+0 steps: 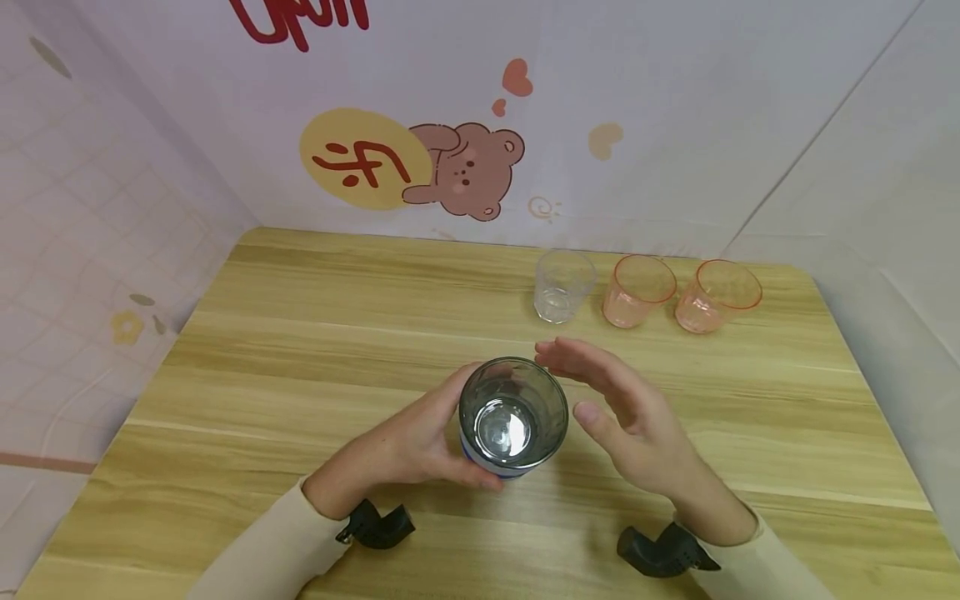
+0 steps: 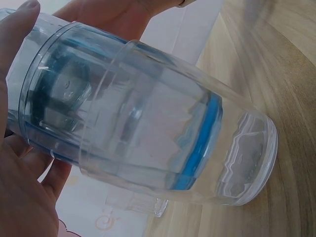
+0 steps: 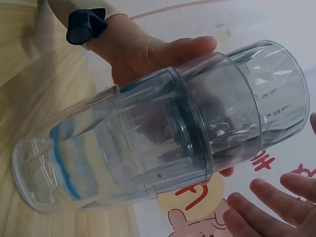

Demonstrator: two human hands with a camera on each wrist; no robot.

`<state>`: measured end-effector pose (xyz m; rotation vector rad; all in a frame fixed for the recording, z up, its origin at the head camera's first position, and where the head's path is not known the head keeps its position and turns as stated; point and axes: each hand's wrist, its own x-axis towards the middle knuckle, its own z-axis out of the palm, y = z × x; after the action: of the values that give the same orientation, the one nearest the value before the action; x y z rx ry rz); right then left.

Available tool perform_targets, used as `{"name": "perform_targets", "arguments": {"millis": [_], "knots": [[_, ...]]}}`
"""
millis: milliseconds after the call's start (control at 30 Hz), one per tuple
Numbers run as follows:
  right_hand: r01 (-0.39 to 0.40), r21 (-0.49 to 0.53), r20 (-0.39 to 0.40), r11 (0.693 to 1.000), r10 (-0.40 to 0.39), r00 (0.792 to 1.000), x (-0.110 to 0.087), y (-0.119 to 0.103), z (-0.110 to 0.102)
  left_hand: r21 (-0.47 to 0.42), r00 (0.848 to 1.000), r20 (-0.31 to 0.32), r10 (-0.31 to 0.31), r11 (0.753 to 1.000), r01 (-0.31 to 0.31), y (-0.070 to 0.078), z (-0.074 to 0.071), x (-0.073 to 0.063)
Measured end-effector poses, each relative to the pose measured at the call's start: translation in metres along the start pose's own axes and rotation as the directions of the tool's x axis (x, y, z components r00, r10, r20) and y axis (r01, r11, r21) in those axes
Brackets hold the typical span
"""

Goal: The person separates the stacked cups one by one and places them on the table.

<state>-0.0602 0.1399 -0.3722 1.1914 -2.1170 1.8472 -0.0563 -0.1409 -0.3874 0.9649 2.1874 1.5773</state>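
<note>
A stack of several nested drinking glasses stands upright in front of me, its greyish open mouth towards the head view. In the right wrist view, the clear bottom glass is close over the wooden table, with a blue-banded glass inside it and grey-tinted ones above. My left hand grips the stack near the top, thumb on the near side and fingers round the back. To the right, my right hand is held apart from the stack, fingers extended and thumb spread.
Towards the table's back right stand one clear glass and two pink glasses, a left one and a right one, in a row. Behind the wooden table rises a white printed backdrop with a bear picture.
</note>
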Motion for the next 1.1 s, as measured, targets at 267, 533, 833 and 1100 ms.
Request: {"name": "perform_targets", "arguments": {"millis": [267,533,833,1100], "knots": [[0.012,0.021,0.019,1.0,-0.012,1.0,0.002,-0.003,0.002,0.002,1.0,-0.002,0.01,1.0,-0.01,0.0,0.0,0.0],[0.006,0.019,0.025,1.0,-0.006,1.0,0.002,-0.008,0.005,0.004,1.0,0.002,0.02,1.0,-0.02,0.0,-0.001,0.001],[0.079,0.055,0.041,0.995,-0.081,0.996,0.007,-0.011,0.008,-0.002,1.0,0.014,0.028,1.0,-0.028,0.0,-0.001,0.002],[0.078,0.057,0.049,0.995,-0.081,0.996,0.008,-0.01,0.01,0.009,0.999,0.014,0.04,0.999,-0.04,-0.001,-0.002,0.002]]}}
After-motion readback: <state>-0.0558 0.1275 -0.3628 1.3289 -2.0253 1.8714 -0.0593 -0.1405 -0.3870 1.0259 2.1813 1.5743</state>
